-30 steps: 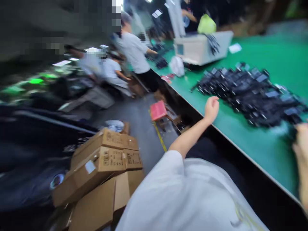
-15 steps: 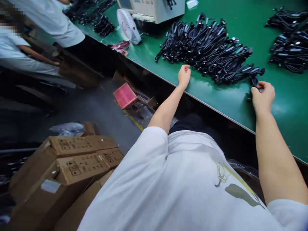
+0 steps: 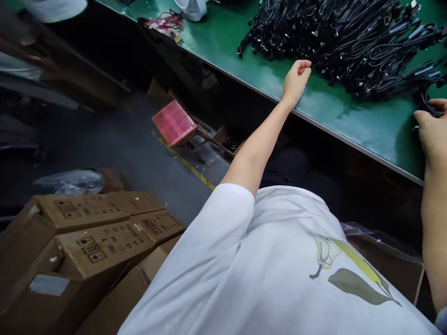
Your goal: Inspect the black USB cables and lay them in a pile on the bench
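Observation:
A long heap of bundled black cables [image 3: 349, 51] with metal plug ends lies on the green tabletop [image 3: 254, 70]. At its front edge is my left hand [image 3: 296, 83], fingers curled together and tips toward the heap; I see nothing in them. Cut by the right edge of the view, my right hand [image 3: 435, 132] pinches a black cable [image 3: 424, 98] at the heap's right end. Part of that cable is hidden behind the fingers, and the far side of the heap runs out of view.
A white fan [image 3: 193, 8] and red wires [image 3: 170, 19] lie at the table's left. Below stands a red-topped stool [image 3: 174, 123] beside an open box [image 3: 228, 137]. Cardboard cartons [image 3: 104, 242] are stacked at lower left. A person's pale sleeve [image 3: 56, 8] shows at upper left.
The view has tilted down, so the table and cables sit higher and farther right. My left hand still has curled fingers by the heap; the right hand keeps hold of the black cable.

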A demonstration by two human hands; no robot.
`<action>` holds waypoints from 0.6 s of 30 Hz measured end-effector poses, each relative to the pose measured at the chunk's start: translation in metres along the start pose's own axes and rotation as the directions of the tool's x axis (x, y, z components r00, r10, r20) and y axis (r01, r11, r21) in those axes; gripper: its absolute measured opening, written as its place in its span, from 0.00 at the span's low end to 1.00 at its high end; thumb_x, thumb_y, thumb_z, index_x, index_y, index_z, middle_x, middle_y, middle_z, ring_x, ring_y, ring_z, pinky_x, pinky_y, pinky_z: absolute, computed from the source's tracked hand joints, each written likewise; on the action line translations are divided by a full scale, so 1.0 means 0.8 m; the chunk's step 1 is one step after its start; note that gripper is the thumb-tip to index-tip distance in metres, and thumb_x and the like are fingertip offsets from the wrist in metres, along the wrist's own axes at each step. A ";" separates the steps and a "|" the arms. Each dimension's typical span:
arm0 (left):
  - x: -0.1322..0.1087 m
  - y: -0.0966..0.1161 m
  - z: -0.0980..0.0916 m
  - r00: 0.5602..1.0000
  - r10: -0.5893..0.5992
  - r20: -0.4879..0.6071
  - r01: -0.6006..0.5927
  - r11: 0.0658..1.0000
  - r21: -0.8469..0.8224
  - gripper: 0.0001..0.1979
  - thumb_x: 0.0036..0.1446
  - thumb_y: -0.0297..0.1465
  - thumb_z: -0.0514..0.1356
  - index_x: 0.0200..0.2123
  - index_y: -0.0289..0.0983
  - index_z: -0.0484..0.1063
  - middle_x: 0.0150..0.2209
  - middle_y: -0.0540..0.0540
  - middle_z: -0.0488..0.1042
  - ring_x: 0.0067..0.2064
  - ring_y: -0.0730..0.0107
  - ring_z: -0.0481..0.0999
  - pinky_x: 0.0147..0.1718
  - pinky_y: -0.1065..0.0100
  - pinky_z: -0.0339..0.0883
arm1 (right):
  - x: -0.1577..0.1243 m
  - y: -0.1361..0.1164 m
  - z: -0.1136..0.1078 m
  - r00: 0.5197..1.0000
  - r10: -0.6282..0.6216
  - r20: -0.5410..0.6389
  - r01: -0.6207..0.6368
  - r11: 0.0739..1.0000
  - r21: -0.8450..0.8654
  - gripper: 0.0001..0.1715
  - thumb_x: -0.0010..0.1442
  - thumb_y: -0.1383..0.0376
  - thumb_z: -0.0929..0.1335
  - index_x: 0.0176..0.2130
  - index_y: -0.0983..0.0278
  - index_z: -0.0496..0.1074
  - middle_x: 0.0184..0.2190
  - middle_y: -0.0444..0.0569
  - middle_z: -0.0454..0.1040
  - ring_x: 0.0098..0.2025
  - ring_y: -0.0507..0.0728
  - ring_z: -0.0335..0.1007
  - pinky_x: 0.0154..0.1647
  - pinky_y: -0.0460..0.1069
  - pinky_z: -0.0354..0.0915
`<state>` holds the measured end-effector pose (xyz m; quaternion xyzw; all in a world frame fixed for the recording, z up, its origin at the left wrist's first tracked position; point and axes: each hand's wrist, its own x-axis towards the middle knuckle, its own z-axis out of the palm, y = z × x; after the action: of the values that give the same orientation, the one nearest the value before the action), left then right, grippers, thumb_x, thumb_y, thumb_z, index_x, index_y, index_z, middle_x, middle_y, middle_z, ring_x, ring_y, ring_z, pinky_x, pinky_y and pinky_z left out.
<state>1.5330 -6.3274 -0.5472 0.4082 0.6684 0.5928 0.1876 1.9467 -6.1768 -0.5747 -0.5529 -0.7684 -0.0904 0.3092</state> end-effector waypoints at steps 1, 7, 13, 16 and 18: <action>0.000 -0.001 0.000 1.000 -0.029 0.013 0.029 0.998 -0.047 0.07 0.70 0.25 0.52 0.44 0.43 0.64 0.43 0.58 0.79 0.42 0.78 0.67 0.44 0.73 0.59 | -0.004 -0.008 -0.009 0.998 0.043 0.052 -0.045 0.998 0.037 0.25 0.51 0.58 0.76 0.49 0.59 0.79 0.45 0.53 0.79 0.47 0.62 0.74 0.49 0.57 0.67; -0.003 -0.004 0.001 0.995 -0.091 0.037 0.097 0.967 -0.234 0.05 0.68 0.27 0.55 0.42 0.44 0.66 0.39 0.58 0.76 0.40 0.77 0.66 0.42 0.73 0.63 | -0.021 -0.059 -0.061 0.967 0.124 0.221 -0.142 0.988 0.066 0.24 0.60 0.60 0.71 0.55 0.66 0.74 0.52 0.59 0.75 0.53 0.61 0.69 0.57 0.56 0.61; 0.002 -0.018 0.002 0.998 -0.062 0.029 0.067 0.961 -0.269 0.04 0.62 0.39 0.61 0.38 0.47 0.70 0.39 0.51 0.76 0.43 0.66 0.73 0.41 0.66 0.71 | -0.023 -0.062 -0.065 0.949 0.137 0.283 -0.148 0.989 0.015 0.23 0.65 0.57 0.68 0.55 0.67 0.70 0.53 0.56 0.72 0.52 0.56 0.64 0.57 0.52 0.58; 0.005 -0.024 0.003 0.999 -0.047 0.023 0.051 0.969 -0.242 0.03 0.59 0.38 0.61 0.38 0.51 0.70 0.40 0.51 0.77 0.45 0.61 0.75 0.42 0.62 0.73 | -0.022 -0.060 -0.061 0.940 0.149 0.308 -0.157 0.988 0.002 0.23 0.67 0.55 0.68 0.56 0.65 0.68 0.53 0.54 0.71 0.53 0.55 0.62 0.57 0.52 0.57; 0.006 -0.026 0.002 0.999 -0.045 0.024 0.049 0.973 -0.224 0.03 0.59 0.37 0.60 0.38 0.52 0.71 0.40 0.51 0.77 0.47 0.59 0.75 0.44 0.61 0.73 | -0.022 -0.059 -0.061 0.935 0.151 0.322 -0.161 0.987 0.005 0.22 0.67 0.57 0.68 0.56 0.65 0.67 0.54 0.53 0.70 0.54 0.55 0.61 0.58 0.51 0.56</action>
<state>1.5248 -6.3217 -0.5663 0.3741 0.6049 0.6560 0.2526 1.9257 -6.2319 -0.5365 -0.6146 -0.7634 0.0375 0.1951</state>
